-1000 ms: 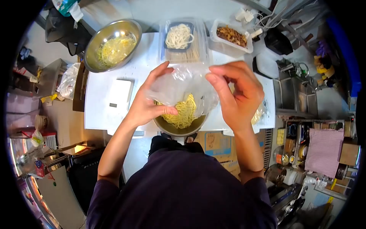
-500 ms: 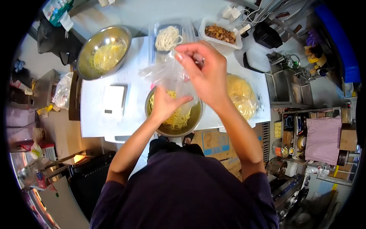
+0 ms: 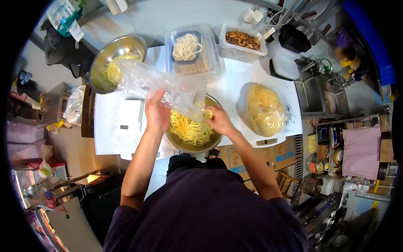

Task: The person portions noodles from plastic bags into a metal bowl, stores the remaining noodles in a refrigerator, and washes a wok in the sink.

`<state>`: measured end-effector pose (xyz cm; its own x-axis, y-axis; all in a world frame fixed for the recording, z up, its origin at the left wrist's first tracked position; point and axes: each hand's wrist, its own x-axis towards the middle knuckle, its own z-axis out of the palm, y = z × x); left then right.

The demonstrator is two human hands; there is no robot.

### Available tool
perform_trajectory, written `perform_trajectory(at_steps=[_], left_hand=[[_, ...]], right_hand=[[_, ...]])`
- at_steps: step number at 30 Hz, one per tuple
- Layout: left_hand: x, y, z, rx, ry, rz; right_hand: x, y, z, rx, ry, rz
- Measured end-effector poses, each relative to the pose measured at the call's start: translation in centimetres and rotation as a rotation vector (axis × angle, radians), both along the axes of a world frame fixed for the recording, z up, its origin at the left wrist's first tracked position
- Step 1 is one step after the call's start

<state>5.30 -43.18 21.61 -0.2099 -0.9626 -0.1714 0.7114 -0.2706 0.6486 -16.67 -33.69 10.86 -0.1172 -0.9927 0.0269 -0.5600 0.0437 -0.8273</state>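
A clear plastic bag [image 3: 166,86] stretches from over the left bowl to above the near bowl. My left hand [image 3: 158,115] grips the bag from beneath, thumb up along its side. Under the bag's right end, yellow noodles [image 3: 191,131] fill the near metal bowl [image 3: 195,149]. My right hand [image 3: 219,120] is closed at that bowl's right side, with a few yellow noodles at its fingertips. Part of the bag's end hangs close to these fingers. To the right lies a knotted plastic bag packed with yellow noodles [image 3: 265,107].
A large metal bowl [image 3: 98,63] with some noodles stands at the back left. Near it lies a white scale [image 3: 130,115]. At the back are a clear container with white noodles [image 3: 186,47] and a tub of brown chopped food [image 3: 243,38]. A sink [image 3: 321,96] is right.
The bag has swung from upright to lying sideways toward the left. My right hand has come down from the bag's top to the noodles; my left hand has shifted left.
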Motion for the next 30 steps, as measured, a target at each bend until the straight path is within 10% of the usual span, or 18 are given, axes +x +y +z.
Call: perform_trajectory(at_steps=[7,18,26,30], left_hand=[[3.8,-0.8,-1.6,-0.068,-0.006,-0.016],[13.3,1.0,-6.0,0.046,0.017,0.186],[21.3,1.2,-3.3,-0.261,-0.038,0.441],[21.7,1.2,-3.1,-0.251,0.264,0.271]], right_hand=[[-0.4,-0.8,-2.6,0.084,-0.001,0.196],[-1.4,2.3,5.2,-0.078,-0.963,-0.074],[1.4,3.0,7.3,-0.042,-0.733,-0.012],[2.6,1.4,2.7,0.145,-0.207,0.085]])
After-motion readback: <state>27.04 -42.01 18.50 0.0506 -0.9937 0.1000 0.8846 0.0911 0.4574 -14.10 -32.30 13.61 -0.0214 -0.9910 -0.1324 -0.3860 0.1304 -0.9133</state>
